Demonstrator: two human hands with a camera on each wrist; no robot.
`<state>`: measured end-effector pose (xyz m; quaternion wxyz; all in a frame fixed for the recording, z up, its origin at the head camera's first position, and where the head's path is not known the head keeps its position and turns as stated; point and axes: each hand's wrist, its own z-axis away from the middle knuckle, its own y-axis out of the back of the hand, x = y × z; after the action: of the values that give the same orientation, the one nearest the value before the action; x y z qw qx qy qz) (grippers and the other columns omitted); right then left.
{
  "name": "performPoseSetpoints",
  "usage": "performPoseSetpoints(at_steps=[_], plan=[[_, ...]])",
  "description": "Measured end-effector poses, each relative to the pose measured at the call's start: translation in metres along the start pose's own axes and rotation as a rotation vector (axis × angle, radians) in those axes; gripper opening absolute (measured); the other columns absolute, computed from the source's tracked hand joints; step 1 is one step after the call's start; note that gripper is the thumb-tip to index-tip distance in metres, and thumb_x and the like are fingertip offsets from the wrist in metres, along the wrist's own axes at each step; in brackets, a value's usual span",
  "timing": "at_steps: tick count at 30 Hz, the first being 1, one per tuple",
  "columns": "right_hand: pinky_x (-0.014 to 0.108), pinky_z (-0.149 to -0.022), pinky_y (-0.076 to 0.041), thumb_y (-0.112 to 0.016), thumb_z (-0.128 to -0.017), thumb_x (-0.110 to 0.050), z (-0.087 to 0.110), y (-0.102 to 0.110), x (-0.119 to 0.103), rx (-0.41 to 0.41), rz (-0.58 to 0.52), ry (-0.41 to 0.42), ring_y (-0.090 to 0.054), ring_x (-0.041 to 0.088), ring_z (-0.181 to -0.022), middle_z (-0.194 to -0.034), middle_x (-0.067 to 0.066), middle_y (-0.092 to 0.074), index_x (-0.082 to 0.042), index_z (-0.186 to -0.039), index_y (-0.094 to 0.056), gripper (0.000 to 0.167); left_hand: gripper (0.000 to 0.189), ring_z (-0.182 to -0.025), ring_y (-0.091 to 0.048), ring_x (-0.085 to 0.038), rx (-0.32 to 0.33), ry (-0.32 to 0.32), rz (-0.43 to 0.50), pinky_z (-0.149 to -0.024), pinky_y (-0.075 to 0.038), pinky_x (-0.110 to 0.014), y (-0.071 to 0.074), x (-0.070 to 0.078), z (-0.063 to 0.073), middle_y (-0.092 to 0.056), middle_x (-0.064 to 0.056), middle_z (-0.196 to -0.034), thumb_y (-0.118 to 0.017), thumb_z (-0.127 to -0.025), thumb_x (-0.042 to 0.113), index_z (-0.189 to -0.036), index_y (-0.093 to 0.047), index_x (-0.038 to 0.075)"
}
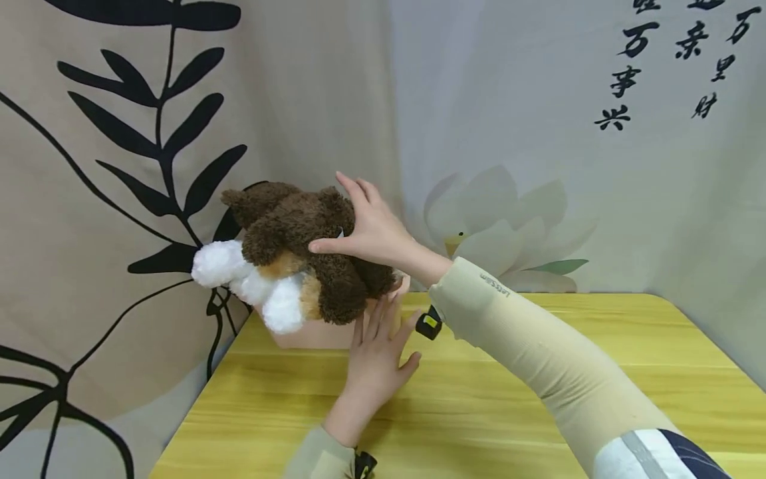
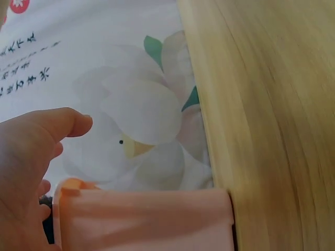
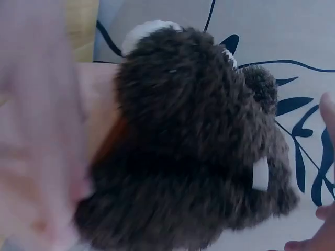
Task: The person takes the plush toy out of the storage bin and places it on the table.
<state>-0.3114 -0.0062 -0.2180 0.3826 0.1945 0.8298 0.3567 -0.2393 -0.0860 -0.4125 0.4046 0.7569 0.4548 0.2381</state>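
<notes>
A dark brown plush toy [image 1: 287, 223] with tan patches lies on top of a white fluffy plush toy [image 1: 284, 306], both heaped over a pink box [image 1: 317, 336]. My right hand [image 1: 374, 229] is over the brown toy's right side, thumb and fingers spread wide. In the right wrist view the brown plush toy [image 3: 183, 104] fills the middle, between blurred thumb and fingers at the two sides. Lower down, my left hand [image 1: 377, 356] has its fingers stretched out at the box's front, right below the brown toy. The left wrist view shows the pink box [image 2: 146, 219] beside that hand.
The box stands at the back left of a yellowish wooden table [image 1: 538, 399], near its left edge. Behind the table hangs a pale curtain [image 1: 509, 133] printed with dark leaves, a lotus flower and black characters.
</notes>
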Motion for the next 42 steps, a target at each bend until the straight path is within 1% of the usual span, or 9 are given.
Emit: performPoseSetpoints(at_steps=[7,11,14,17,21,25,32,38,42], plan=[[0.053,-0.091,-0.045,-0.071,-0.067,-0.072,-0.022,-0.014,-0.014,-0.120,0.115,-0.101,-0.034,0.039,-0.135,-0.158,0.018,-0.002,-0.037,-0.155,-0.006,0.114,0.057,-0.146,-0.013,-0.029,-0.052,-0.028,-0.024,-0.113,-0.013,-0.056,0.001,0.020,-0.005,-0.029,-0.009,-0.156,-0.062,-0.089,0.051,-0.141,-0.049,0.033],[0.044,-0.075,-0.050,-0.076,-0.075,-0.054,-0.027,-0.016,-0.008,-0.160,0.102,-0.139,-0.061,0.033,-0.098,-0.155,0.027,-0.006,-0.034,-0.154,-0.015,0.101,0.060,-0.145,-0.017,-0.031,0.004,-0.046,-0.008,-0.111,-0.018,-0.059,0.001,0.023,-0.007,-0.031,-0.011,-0.154,-0.064,-0.088,0.049,-0.143,-0.047,0.032],[0.038,-0.061,-0.047,-0.075,-0.081,-0.039,-0.030,-0.014,0.000,-0.118,0.042,-0.134,-0.059,0.025,-0.068,-0.153,0.028,-0.012,-0.031,-0.152,-0.022,0.089,0.056,-0.147,-0.012,-0.029,0.048,-0.036,0.027,-0.108,-0.022,-0.061,0.002,0.017,-0.009,-0.024,-0.012,-0.157,-0.065,-0.088,0.047,-0.139,-0.054,0.028],[0.039,-0.065,-0.047,-0.074,-0.083,-0.034,-0.031,-0.008,0.009,-0.057,-0.012,-0.132,-0.059,0.025,-0.079,-0.152,0.025,-0.015,-0.029,-0.150,-0.026,0.083,0.061,-0.145,-0.018,-0.027,0.068,-0.003,0.065,-0.108,-0.023,-0.061,0.000,0.011,-0.013,-0.025,-0.011,-0.157,-0.066,-0.088,0.046,-0.141,-0.052,0.020],[0.046,-0.087,-0.047,-0.073,-0.083,-0.033,-0.029,0.003,0.017,0.025,-0.068,-0.146,-0.049,0.033,-0.122,-0.155,0.023,-0.015,-0.027,-0.150,-0.028,0.081,0.064,-0.139,-0.032,-0.027,0.103,0.033,0.078,-0.108,-0.023,-0.060,-0.006,0.000,-0.017,-0.036,-0.007,-0.152,-0.066,-0.087,0.042,-0.143,-0.048,0.017],[0.051,-0.099,-0.040,-0.074,-0.083,-0.032,-0.027,0.015,0.022,0.118,-0.142,-0.163,-0.027,0.034,-0.141,-0.157,0.020,-0.014,-0.026,-0.149,-0.030,0.080,0.061,-0.130,-0.043,-0.028,0.245,0.028,0.083,-0.104,-0.032,-0.057,-0.014,-0.017,-0.020,-0.049,-0.007,-0.141,-0.066,-0.088,0.035,-0.143,-0.048,0.017],[0.046,-0.096,-0.041,-0.074,-0.081,-0.029,-0.021,0.040,0.027,0.237,-0.210,-0.142,-0.027,0.028,-0.140,-0.154,0.010,-0.024,-0.026,-0.148,-0.031,0.079,0.041,-0.118,-0.054,-0.029,0.475,0.001,0.099,-0.094,-0.045,-0.046,-0.024,-0.027,-0.030,-0.060,-0.009,-0.127,-0.066,-0.090,0.018,-0.130,-0.061,0.010],[0.046,-0.102,-0.037,-0.074,-0.079,-0.027,0.000,0.068,0.041,0.323,-0.243,-0.149,-0.033,0.023,-0.136,-0.151,0.005,-0.031,-0.025,-0.147,-0.034,0.080,0.035,-0.110,-0.055,-0.032,0.497,0.005,0.047,-0.096,-0.043,-0.044,-0.031,-0.013,-0.045,-0.060,-0.012,-0.114,-0.066,-0.090,0.025,-0.120,-0.062,0.007],[0.046,-0.100,-0.038,-0.073,-0.078,-0.019,0.024,0.079,0.062,0.381,-0.444,-0.151,-0.042,0.021,-0.127,-0.143,0.004,-0.040,-0.025,-0.143,-0.038,0.075,0.022,-0.105,-0.055,-0.029,0.504,0.007,0.108,-0.093,-0.043,-0.045,-0.039,-0.013,-0.052,-0.061,-0.009,-0.108,-0.064,-0.092,0.024,-0.109,-0.063,0.010]])
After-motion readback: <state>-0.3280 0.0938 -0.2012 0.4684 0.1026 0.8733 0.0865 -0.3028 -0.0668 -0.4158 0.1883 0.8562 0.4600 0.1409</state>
